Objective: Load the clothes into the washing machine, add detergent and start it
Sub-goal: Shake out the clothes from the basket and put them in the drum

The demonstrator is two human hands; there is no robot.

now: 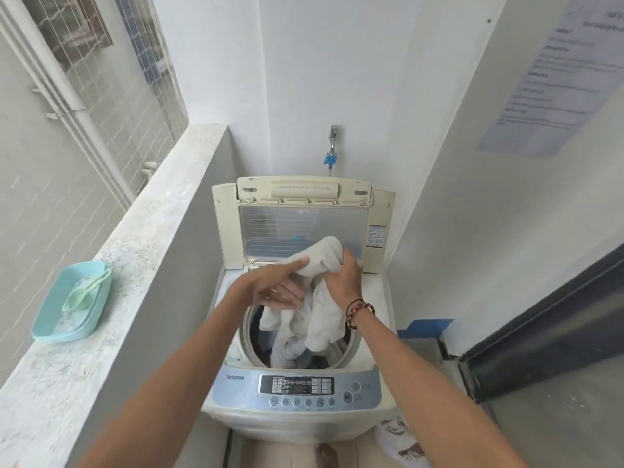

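A narrow white-walled laundry nook in daylight: a speckled concrete ledge [141,265] runs along the left below a wire-grilled opening [101,62], with a printed notice [557,72] on the right wall and a tap [333,138] behind.

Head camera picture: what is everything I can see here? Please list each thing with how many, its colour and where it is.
Top-loading washing machine: one, cream with a blue-grey control panel, centre, lid raised.
White cloth garment: one, white, held over the drum opening.
Other clothes: several, pale and dark, inside the drum.
Plastic tub: one, turquoise, on the concrete ledge at left, with a pale green scoop in it.
Wall tap: one, metal with a blue tag, behind the machine.
Printed notice: one, pale, on the right wall.
Beaded bracelet: one, dark, on the right wrist.
Left hand: touching the garment.
Right hand: gripping the garment.
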